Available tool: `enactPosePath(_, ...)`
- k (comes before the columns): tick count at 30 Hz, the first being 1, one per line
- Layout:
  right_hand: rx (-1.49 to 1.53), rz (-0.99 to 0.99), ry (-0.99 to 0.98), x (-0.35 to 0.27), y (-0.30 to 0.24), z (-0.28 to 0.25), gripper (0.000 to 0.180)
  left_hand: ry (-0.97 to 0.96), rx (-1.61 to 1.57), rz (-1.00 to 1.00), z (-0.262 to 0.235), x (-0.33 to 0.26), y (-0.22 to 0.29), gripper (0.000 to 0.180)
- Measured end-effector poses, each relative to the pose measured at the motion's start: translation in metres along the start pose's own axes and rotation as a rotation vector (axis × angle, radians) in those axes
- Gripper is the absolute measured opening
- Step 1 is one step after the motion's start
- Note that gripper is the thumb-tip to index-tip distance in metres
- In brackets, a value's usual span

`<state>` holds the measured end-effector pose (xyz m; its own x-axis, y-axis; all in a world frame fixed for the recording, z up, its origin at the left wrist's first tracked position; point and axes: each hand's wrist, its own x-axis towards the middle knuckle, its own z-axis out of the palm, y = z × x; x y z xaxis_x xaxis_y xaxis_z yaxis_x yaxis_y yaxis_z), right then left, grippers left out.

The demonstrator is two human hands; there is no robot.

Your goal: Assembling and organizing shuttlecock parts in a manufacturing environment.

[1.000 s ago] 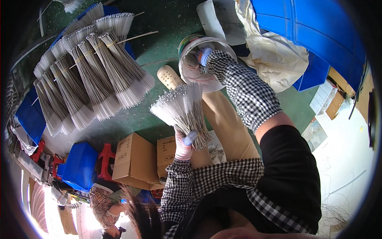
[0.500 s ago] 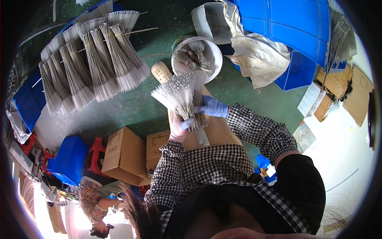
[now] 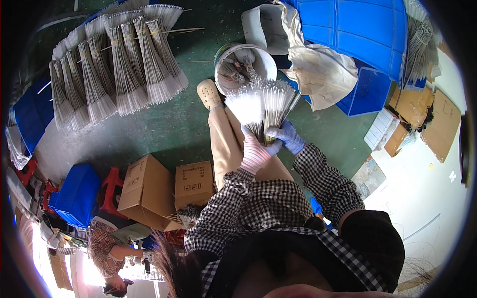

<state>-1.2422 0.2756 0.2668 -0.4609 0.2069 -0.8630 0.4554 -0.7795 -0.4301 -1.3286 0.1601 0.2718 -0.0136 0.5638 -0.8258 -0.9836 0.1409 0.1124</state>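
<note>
Both my hands grip a bundle of thin wire brushes [image 3: 244,107] with pale bristle ends fanned out upward, above my lap. My left hand [image 3: 258,153], in a striped glove with bluish fingertips, wraps the wire stems from the left and below. From the right, my right hand [image 3: 288,137], in a blue-purple glove, closes round the same stems. The bundle splits into a bright left part and a greyer right part. Just beyond the bristles stands a white bucket [image 3: 272,69] with several brush bundles inside it. Fingers partly hide the lower stems.
Several tied brush bundles [image 3: 129,64] lie in a row at the far left. A cream cloth [image 3: 323,74] drapes by blue crates [image 3: 367,30] at the far right. Cardboard boxes [image 3: 149,191] and a red stool [image 3: 110,191] sit left of my legs. Another person [image 3: 107,251] works at lower left.
The brush bundle and both hands have shifted to the right. My left hand has moved up beside my right, and the bristle ends now point more upright and spread apart.
</note>
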Motion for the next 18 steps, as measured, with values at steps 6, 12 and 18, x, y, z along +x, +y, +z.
enactPosePath(6,0.143,0.161,0.166,-0.037,0.01,-0.047,0.049,0.197,0.224,0.183,-0.04,0.008,0.015,0.063)
enactPosePath(12,0.319,0.052,0.345,-0.068,0.034,-0.065,0.048,0.237,1.167,0.452,-0.053,0.069,0.031,0.074)
enactPosePath(18,0.302,0.031,0.28,-0.048,0.057,-0.067,0.048,0.262,1.933,0.27,-0.054,0.194,0.058,0.064)
